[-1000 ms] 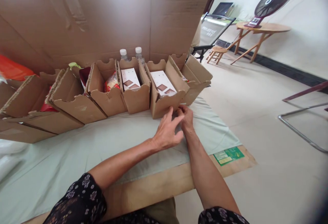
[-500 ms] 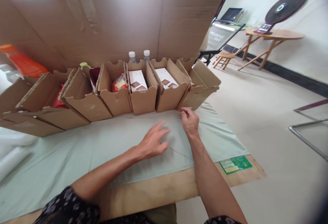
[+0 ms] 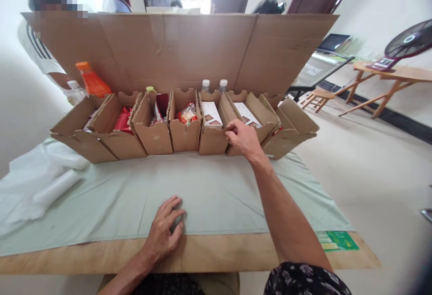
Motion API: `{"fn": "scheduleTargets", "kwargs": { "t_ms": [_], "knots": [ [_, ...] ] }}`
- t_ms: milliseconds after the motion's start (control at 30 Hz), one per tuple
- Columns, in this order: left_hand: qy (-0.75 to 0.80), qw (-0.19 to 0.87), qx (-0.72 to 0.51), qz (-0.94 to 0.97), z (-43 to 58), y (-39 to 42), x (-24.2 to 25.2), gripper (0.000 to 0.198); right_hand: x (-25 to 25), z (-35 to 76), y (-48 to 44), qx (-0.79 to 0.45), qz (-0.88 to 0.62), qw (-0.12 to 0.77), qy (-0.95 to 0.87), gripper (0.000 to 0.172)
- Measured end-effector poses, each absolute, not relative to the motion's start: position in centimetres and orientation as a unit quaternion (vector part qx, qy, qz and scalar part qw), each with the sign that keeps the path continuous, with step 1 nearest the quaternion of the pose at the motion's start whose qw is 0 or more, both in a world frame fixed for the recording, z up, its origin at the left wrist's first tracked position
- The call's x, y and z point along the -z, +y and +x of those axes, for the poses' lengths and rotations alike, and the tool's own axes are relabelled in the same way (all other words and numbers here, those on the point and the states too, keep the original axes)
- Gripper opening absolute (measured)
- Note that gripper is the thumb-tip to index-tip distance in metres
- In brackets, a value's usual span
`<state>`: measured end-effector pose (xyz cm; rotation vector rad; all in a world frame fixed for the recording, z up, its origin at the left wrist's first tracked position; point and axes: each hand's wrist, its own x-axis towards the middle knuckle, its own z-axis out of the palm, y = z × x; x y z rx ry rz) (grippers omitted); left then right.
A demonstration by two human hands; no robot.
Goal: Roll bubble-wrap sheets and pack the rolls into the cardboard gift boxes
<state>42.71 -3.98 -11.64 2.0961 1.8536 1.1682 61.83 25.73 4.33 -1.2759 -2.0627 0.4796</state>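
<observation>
A row of open cardboard boxes (image 3: 151, 137) stands along the back of a pale green cloth (image 3: 209, 191). My right hand (image 3: 243, 139) grips the front edge of the box holding a white carton (image 3: 247, 114), fingers curled over the rim. Beside it another box holds a second white carton (image 3: 212, 114). My left hand (image 3: 166, 230) lies flat on the cloth near the table's front edge, fingers spread, holding nothing. Other boxes hold red packets (image 3: 122, 119) and a wrapped snack (image 3: 187, 114).
A tall cardboard sheet (image 3: 189, 50) stands behind the boxes. An orange bottle (image 3: 92, 80) and two capped water bottles (image 3: 213, 85) rise behind them. White plastic (image 3: 40, 182) lies at left. A person (image 3: 40, 47) stands at the far left. A fan (image 3: 408, 43), wooden table and stool stand at right.
My right hand rose from the cloth to grasp the box's front rim. My left hand slid back toward the table's front edge. The view tilted up and back.
</observation>
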Motion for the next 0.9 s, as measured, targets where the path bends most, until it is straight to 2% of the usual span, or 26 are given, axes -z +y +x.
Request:
{"fn": "scheduleTargets", "kwargs": {
  "t_ms": [133, 300, 367, 467, 500, 533, 600, 667, 700, 800, 900],
  "knots": [
    [0.606, 0.063, -0.401, 0.684, 42.6, -3.7, 11.8, 0.028, -4.3, 63.2, 21.0, -0.261, -0.446, 0.379, -0.767, 0.005],
    [0.598, 0.082, -0.439, 0.666, 43.3, -5.0, 11.6, 0.035, -4.8, 65.2, 8.8, -0.355, -0.422, 0.384, -0.74, 0.011],
    [0.604, 0.119, -0.442, 0.653, 43.8, -5.9, 10.9, 0.038, -5.3, 66.2, 3.7, -0.359, -0.383, 0.354, -0.774, 0.016],
    [0.61, 0.157, -0.438, 0.641, 43.8, -7.0, 9.5, 0.027, -5.8, 68.7, -0.9, -0.409, -0.26, 0.32, -0.814, 0.04],
    [0.614, 0.163, -0.437, 0.636, 43.6, -7.3, 9.0, 0.023, -5.8, 69.5, -1.1, -0.422, -0.246, 0.348, -0.8, 0.042],
    [0.62, 0.167, -0.439, 0.629, 43.4, -7.5, 8.5, 0.021, -5.5, 70.3, -0.6, -0.424, -0.26, 0.401, -0.769, 0.036],
    [0.627, 0.178, -0.446, 0.614, 42.9, -7.8, 7.6, 0.019, -4.3, 71.4, 2.3, -0.388, -0.35, 0.542, -0.658, 0.018],
    [0.619, 0.205, -0.452, 0.608, 42.9, -8.2, 7.0, 0.02, -2.2, 71.5, 6.9, -0.348, -0.435, 0.635, -0.535, 0.012],
    [0.611, 0.22, -0.454, 0.61, 43.0, -8.4, 6.8, 0.02, -1.0, 71.1, 9.2, -0.34, -0.46, 0.642, -0.51, 0.016],
    [0.59, 0.25, -0.457, 0.617, 44.2, -8.9, 6.7, 0.026, 2.5, 68.9, 14.8, -0.388, -0.468, 0.598, -0.522, 0.042],
    [0.585, 0.258, -0.459, 0.616, 45.4, -9.2, 7.4, 0.041, 4.9, 66.6, 16.6, -0.428, -0.437, 0.544, -0.574, 0.051]
  ]
}}
